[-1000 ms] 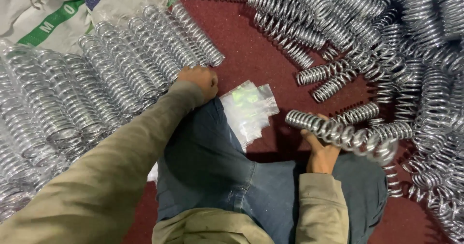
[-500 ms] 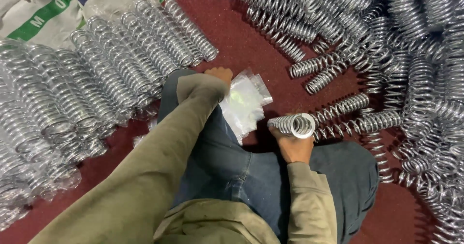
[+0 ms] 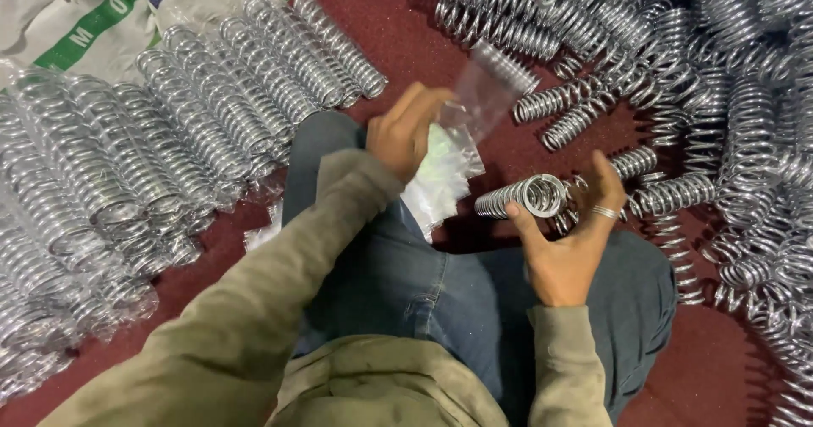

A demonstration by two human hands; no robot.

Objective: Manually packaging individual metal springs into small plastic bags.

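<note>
My left hand (image 3: 405, 132) pinches a clear plastic bag (image 3: 484, 88) and lifts it off a small stack of clear bags (image 3: 440, 181) lying on my knee. In my right hand (image 3: 566, 241) I hold a shiny metal coil spring (image 3: 523, 197) by one end, its open end turned toward me, level above my lap. The two hands are a short way apart, the lifted bag above and to the left of the spring.
Rows of bagged springs (image 3: 169, 139) lie on the dark red floor (image 3: 398, 29) to my left. A loose heap of bare springs (image 3: 728, 122) fills the right and far side. A white sack (image 3: 76, 21) lies at the top left. My jeans-clad legs (image 3: 423, 283) are folded below.
My left hand has picked one bag up from the stack and raised it. My right hand has drawn a spring out of the heap and turned it toward my lap.
</note>
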